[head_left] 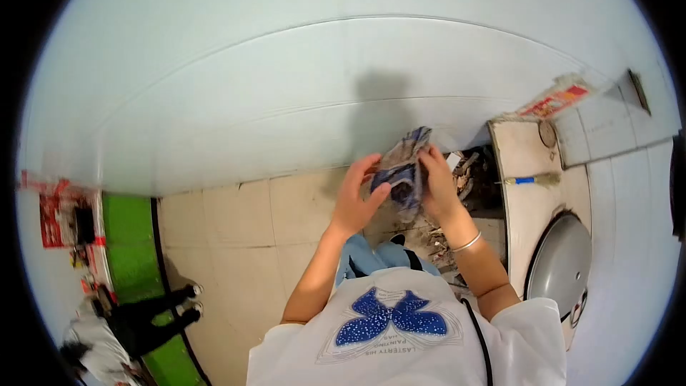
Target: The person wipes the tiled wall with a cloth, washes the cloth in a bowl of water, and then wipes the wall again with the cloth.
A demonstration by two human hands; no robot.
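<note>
A crumpled blue and grey-brown cloth (406,171) hangs between my two hands, in front of my chest and above the floor. On its left side, my left hand (359,199) has thumb and fingers curved round the edge of the fabric. My right hand (439,181), with a bracelet on its wrist, grips the opposite side of the cloth. Some fingertips are hidden behind the folds. The lower end of the cloth is slightly blurred.
Wood scraps and debris (464,175) lie beside a tiled stove counter (522,154) on the right. On it are a blue-handled brush (527,180) and a large lidded pan (561,261). A white wall (286,71) rises ahead. Another person (107,336) is at far left.
</note>
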